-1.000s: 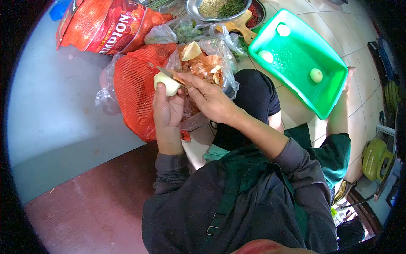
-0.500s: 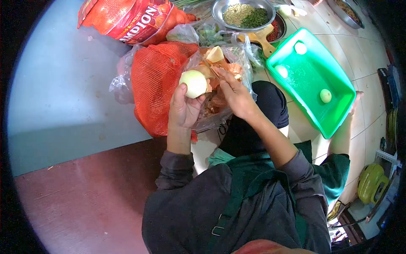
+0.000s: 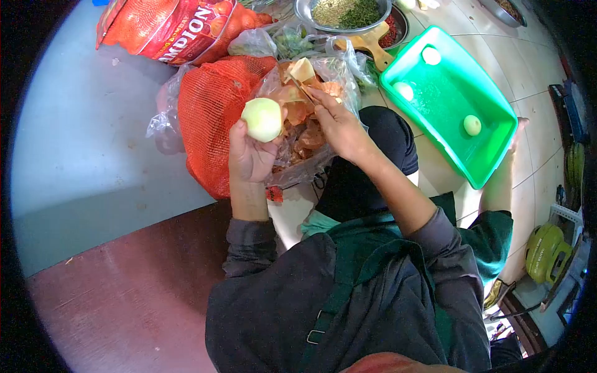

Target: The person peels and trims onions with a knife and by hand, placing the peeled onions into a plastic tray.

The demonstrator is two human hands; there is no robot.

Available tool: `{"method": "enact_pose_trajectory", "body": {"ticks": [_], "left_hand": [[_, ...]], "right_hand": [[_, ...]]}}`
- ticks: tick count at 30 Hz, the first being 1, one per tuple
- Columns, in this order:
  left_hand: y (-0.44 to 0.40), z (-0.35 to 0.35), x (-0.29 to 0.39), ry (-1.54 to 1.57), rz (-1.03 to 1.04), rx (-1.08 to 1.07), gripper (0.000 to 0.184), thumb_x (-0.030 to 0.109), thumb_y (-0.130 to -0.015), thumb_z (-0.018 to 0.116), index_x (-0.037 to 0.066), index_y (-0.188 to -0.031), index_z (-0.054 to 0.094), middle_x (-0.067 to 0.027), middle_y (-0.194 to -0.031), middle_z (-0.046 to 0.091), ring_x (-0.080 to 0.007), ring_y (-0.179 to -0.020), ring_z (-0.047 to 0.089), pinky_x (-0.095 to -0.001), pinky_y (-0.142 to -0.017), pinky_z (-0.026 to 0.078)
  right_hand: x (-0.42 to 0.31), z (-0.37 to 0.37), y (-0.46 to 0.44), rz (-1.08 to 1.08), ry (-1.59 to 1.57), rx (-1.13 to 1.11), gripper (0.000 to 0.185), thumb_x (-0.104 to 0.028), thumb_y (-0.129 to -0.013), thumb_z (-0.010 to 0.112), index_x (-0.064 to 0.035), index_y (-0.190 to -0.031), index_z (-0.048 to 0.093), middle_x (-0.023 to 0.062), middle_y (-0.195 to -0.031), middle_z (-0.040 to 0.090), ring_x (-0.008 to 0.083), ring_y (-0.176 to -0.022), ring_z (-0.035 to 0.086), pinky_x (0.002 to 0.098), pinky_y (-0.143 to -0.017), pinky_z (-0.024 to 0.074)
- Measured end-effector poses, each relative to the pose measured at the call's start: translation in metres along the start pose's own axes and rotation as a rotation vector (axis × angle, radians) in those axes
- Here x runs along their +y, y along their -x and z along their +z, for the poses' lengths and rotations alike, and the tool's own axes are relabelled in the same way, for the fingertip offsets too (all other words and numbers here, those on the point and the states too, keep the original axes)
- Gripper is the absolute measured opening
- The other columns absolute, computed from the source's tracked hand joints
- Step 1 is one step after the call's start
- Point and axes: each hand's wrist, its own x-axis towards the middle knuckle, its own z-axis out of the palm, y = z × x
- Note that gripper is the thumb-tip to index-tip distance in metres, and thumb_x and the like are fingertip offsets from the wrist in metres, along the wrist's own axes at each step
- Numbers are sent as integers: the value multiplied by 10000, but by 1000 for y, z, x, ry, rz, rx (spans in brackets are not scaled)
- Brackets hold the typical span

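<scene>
My left hand (image 3: pixel 252 152) is closed around a peeled pale onion (image 3: pixel 262 119), holding it up in front of the red mesh sack (image 3: pixel 214 124). In my right hand (image 3: pixel 341 128) is a small knife (image 3: pixel 300 86), its thin blade pointing up and left; the fingers cover its handle. The blade is apart from the onion. Below both hands, a clear plastic bag (image 3: pixel 292 178) lies open with brown onion skins (image 3: pixel 308 140) inside. To the right, a green basin (image 3: pixel 460 155) contains three peeled onions (image 3: pixel 472 125).
A second red mesh sack (image 3: pixel 186 31) with a printed label lies at the back left. Behind the plastic bag are a steel bowl (image 3: pixel 303 15) of chopped greens and a wooden board (image 3: pixel 368 45). A green gas cylinder (image 3: pixel 547 252) stands at the right.
The view has shifted slightly, so most things sit further left and up. The onion has turned a little in my left hand, and the knife has come away from beside it.
</scene>
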Motion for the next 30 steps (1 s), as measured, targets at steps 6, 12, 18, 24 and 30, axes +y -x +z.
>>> {"method": "enact_pose_trajectory", "body": {"ticks": [6, 12, 18, 24, 30], "left_hand": [[-3, 9, 11, 141, -8, -5, 548, 296, -891, 475, -31, -1327, 416, -202, -1378, 429, -410, -1265, 417, -365, -828, 526], [-3, -5, 10, -23, 108, 10, 492, 199, -878, 559, 6, -1314, 436, -157, -1275, 519, -293, -1171, 511, -345, -792, 511], [-5, 9, -1, -403, 204, 110, 578, 7, -797, 612, 3, -1328, 384, -127, -1221, 528, -228, -1118, 534, -343, -898, 485], [-3, 19, -5, -665, 256, 132, 680, -41, -716, 643, -15, -1335, 362, -113, -1241, 504, -213, -1120, 532, -344, -975, 445], [-1, 19, -7, -527, 226, 115, 718, 93, -746, 695, -32, -1360, 343, -161, -1271, 498, -259, -1147, 524, -368, -959, 445]], "right_hand": [[12, -4, -4, 3, 10, 22, 413, -236, -953, 402, -73, -1328, 451, 288, -1166, 560, 413, -1118, 537, 418, -968, 416], [-14, -18, 3, 122, 38, -113, 436, -269, -942, 423, -13, -1291, 461, 286, -1165, 560, 419, -1109, 535, 427, -951, 422], [-39, -10, 11, 181, -130, -264, 479, -331, -923, 468, -12, -1280, 470, 263, -1168, 573, 399, -1122, 539, 411, -954, 420], [-31, 12, 11, -44, -207, -205, 467, -280, -944, 436, -54, -1353, 432, 235, -1227, 561, 373, -1169, 525, 390, -1007, 382], [-30, 1, 7, 20, -241, -184, 432, -226, -955, 396, -45, -1345, 440, 226, -1270, 533, 331, -1217, 495, 356, -1031, 356]]}}
